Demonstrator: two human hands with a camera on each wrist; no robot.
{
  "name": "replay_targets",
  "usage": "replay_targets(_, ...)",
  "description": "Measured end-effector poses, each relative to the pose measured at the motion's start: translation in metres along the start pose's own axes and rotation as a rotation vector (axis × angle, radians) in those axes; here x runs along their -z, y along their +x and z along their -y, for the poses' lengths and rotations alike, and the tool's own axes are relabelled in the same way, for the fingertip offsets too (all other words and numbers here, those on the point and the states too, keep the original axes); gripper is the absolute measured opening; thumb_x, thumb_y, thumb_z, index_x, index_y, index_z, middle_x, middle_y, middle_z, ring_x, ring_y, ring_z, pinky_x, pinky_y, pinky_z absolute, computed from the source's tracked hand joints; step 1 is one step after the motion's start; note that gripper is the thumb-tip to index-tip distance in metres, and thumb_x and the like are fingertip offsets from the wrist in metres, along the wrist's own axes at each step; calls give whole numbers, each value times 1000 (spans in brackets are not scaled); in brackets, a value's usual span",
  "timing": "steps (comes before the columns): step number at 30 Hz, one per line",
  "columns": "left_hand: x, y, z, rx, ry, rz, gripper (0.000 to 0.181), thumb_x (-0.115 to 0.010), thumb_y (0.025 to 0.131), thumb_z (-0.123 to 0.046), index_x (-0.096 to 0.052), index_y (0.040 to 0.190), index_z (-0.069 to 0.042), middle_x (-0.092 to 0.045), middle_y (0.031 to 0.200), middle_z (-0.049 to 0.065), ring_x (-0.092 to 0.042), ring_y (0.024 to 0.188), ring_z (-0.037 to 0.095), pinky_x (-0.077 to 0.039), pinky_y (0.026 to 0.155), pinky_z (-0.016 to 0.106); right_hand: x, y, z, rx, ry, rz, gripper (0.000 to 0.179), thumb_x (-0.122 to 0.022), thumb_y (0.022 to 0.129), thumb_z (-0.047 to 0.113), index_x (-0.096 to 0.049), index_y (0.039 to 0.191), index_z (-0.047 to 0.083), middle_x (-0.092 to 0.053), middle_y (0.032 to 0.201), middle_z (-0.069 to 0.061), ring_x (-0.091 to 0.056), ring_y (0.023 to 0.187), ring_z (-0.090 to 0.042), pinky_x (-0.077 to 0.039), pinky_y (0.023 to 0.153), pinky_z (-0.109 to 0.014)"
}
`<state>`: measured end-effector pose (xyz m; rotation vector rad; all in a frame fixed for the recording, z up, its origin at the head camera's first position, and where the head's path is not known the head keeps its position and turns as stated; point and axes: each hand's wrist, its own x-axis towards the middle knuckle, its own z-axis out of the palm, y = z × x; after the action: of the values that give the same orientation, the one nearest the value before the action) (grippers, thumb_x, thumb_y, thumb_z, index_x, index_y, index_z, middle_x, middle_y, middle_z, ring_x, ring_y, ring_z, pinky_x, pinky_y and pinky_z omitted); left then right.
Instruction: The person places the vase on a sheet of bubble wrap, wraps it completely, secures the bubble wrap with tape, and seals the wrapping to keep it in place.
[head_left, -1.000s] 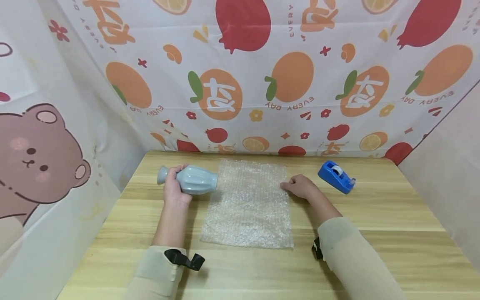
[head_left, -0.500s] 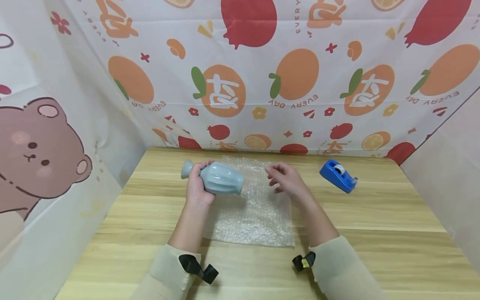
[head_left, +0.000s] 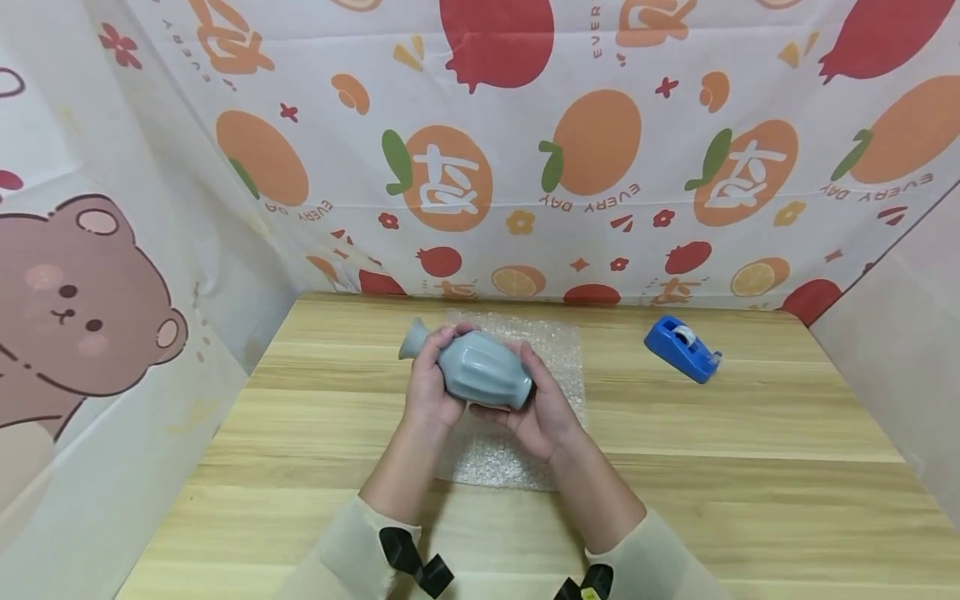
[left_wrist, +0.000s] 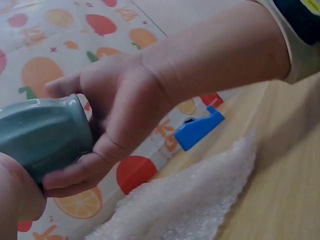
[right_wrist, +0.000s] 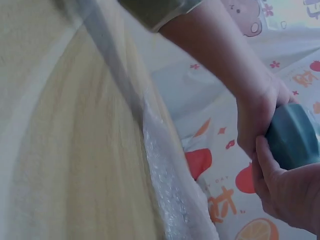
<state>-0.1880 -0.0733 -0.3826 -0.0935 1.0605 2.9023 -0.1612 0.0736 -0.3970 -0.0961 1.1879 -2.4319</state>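
A pale blue-green ribbed vase (head_left: 480,367) is held in the air, lying sideways with its flared mouth to the left. My left hand (head_left: 435,387) grips it around the neck and shoulder. Around the base end, my right hand (head_left: 543,408) holds it, thumb on the near right side and fingers beneath. The left wrist view shows the right hand (left_wrist: 120,105) bent about the foot of the vase (left_wrist: 45,130). Below the vase, a sheet of bubble wrap (head_left: 502,458) lies flat on the table, partly covered by the hands.
A blue tape dispenser (head_left: 682,350) with a roll of tape stands at the table's back right. The wooden table (head_left: 712,483) meets a fruit-print curtain (head_left: 517,150) at the back, and a bear-print cloth (head_left: 97,300) hangs on the left.
My left hand has carried the vase rightward over the bubble wrap. My right hand has left the sheet's right edge and come to the base of the vase.
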Motion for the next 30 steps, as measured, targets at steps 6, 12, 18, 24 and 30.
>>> replay_targets(6,0,-2,7,-63,8,70,4,-50,100,-19,-51,96,-20,-73,94,1,-64,101,17,-46,95,31,3,-4,-1,29,99,-94,33,-46,103,36,-45,131,19,-49,132,-9,-57,113,-24,-53,90,-45)
replay_targets(12,2,-1,5,-114,-34,138,10,-53,100,-20,-48,108,-18,-72,96,3,-65,103,18,-45,99,30,13,-7,7,61,67,-156,25,-49,100,31,-51,123,20,-52,127,-7,-55,112,-23,-52,90,-44)
replay_targets(18,11,0,-6,-83,-7,176,21,-59,96,-13,-51,116,-12,-65,100,4,-67,104,19,-49,98,30,23,-10,17,66,21,-178,27,-51,100,28,-51,126,19,-50,131,-7,-52,114,-23,-50,89,-42)
replay_targets(24,22,0,-18,9,190,150,28,-53,96,1,-60,120,-10,-63,107,2,-67,106,17,-52,94,29,29,-12,24,68,-40,-165,39,-53,98,18,-45,136,11,-46,137,-9,-49,117,-26,-47,89,-39)
replay_targets(30,35,1,-29,92,397,193,33,-57,92,7,-69,114,-13,-64,107,2,-65,102,15,-54,89,28,35,-14,31,45,-183,-159,33,-59,95,13,-54,128,14,-40,140,-8,-46,120,-29,-49,90,-44)
